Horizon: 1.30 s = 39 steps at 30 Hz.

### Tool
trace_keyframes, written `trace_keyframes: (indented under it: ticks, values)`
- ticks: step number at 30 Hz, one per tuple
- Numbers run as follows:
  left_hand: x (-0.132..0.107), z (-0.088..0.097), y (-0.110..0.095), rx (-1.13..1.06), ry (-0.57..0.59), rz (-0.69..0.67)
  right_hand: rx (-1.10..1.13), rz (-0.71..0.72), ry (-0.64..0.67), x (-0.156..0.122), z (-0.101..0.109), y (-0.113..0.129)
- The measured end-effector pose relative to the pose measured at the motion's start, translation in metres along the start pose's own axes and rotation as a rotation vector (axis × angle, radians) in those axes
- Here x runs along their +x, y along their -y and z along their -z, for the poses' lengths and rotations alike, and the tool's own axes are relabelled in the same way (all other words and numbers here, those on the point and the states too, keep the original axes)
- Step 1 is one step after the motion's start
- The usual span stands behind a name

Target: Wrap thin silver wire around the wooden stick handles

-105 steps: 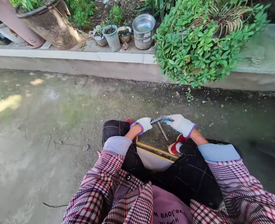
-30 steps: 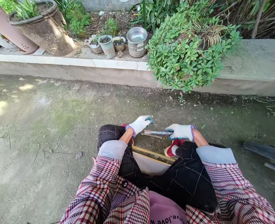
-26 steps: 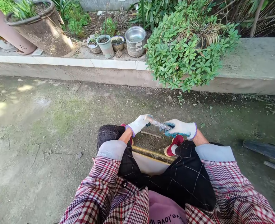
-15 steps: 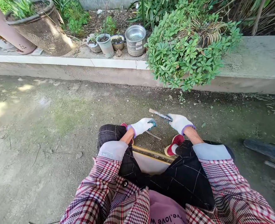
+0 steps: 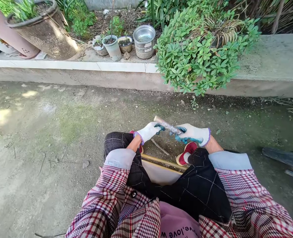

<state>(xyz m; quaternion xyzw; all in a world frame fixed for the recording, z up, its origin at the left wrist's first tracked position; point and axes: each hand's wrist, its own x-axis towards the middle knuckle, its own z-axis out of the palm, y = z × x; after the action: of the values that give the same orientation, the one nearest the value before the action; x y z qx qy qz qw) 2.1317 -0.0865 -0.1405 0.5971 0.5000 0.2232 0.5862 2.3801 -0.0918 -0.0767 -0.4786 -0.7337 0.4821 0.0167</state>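
A short wooden stick [image 5: 170,127], wound along its middle with something silvery like wire or foil, slants in front of my knees. My right hand [image 5: 194,133], in a white glove with a blue-green palm, is wrapped round its lower right end. My left hand [image 5: 149,131], gloved alike, has its fingers pinched together close beside the stick's bare end. Whether they touch the stick or grip something thin is hidden. Below the hands a bare twig [image 5: 160,147] lies on the ground between my red shoes [image 5: 186,155].
A low ledge [image 5: 121,67] runs across the front. On it stand a metal pot [image 5: 144,43], small plant pots [image 5: 112,48], a large tilted planter [image 5: 47,33] and a leafy bush [image 5: 198,59] that overhangs the edge. A dark object [image 5: 280,158] lies at the right.
My right hand has turned so more of its blue-green palm shows, and the stick has shifted slightly left and nearer. My left hand has moved a little left and up, and its fingers are beside the stick.
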Motion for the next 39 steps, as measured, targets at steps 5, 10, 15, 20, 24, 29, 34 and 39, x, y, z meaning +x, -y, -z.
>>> trace_keyframes:
  ticks: [5, 10, 15, 20, 24, 29, 34, 39]
  values:
    - [-0.007, -0.014, -0.002, 0.079, 0.109, -0.016, -0.058, -0.066, -0.105, 0.015, -0.001, 0.005]
    - [-0.01, 0.0, -0.005, 0.165, 0.036, 0.007, -0.203, -0.215, -0.082, 0.016, -0.002, -0.011]
    - [-0.006, 0.013, -0.005, 0.195, -0.062, 0.009, -0.238, -0.227, 0.104, 0.013, -0.011, -0.026]
    - [0.003, 0.01, -0.002, 0.113, -0.068, 0.016, -0.03, -0.087, 0.243, 0.007, -0.011, -0.021]
    - [0.001, 0.001, -0.006, 0.053, -0.022, 0.003, 0.282, -0.03, 0.063, 0.007, -0.01, -0.005]
    - [-0.009, -0.011, -0.014, 0.019, 0.071, 0.0, 0.293, -0.045, -0.252, 0.015, -0.01, -0.002]
    - [-0.009, -0.007, -0.012, 0.06, 0.075, 0.013, -0.116, -0.226, -0.324, 0.024, -0.006, -0.017]
    - [-0.005, 0.008, -0.003, 0.146, -0.033, 0.021, -0.322, -0.276, -0.151, 0.025, -0.01, -0.027]
